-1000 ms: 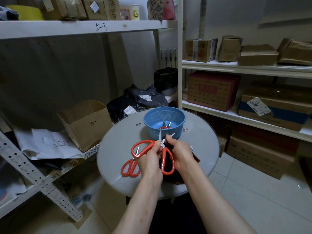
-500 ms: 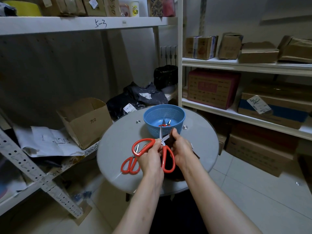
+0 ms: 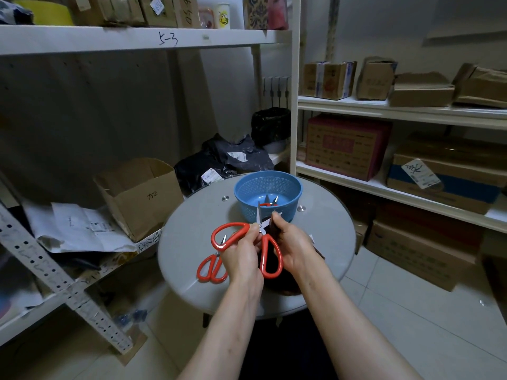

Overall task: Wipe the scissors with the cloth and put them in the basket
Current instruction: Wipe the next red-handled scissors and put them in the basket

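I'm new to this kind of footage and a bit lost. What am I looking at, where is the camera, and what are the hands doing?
There is no machine here. A person works with bare hands, filmed by one wide-angle camera worn on the head and looking down. The left hand grips the big scissors, red-handled and spread open. The right hand holds a dark cloth against one blade. On the round table lie a second pair of scissors and a blue basket with a small pair inside.
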